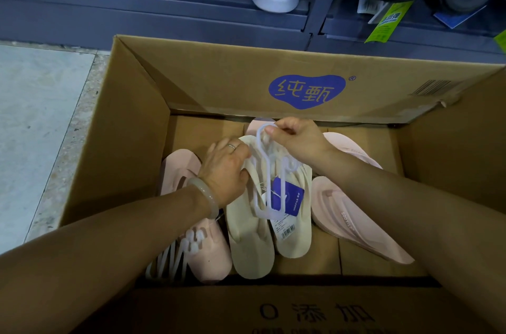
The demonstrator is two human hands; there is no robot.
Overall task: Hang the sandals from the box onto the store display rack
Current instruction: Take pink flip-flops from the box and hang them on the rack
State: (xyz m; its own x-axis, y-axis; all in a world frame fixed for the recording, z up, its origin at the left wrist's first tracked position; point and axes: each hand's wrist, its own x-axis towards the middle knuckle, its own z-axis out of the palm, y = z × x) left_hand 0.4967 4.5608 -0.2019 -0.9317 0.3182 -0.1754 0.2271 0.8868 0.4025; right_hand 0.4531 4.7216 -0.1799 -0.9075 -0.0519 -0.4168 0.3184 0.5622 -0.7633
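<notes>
While the cream sandals [253, 227] are lying in the cardboard box [131, 125], the right hand [297, 136] is pinching their white plastic hanger [267, 169] by its hook, and the left hand [226, 166] is gripping one sandal's edge.

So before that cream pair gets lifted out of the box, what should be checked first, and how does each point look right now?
1. Right hand holds the hook of the white hanger: ok.
2. Left hand grips the cream sandals at their upper end: ok.
3. Both cream sandals clipped firmly to the hanger: cannot tell.
4. Pink sandals beside the pair lie clear of it: ok.
5. Blue tag hangs free: ok.
6. Free peg on the display rack: cannot tell, none in view.
</notes>
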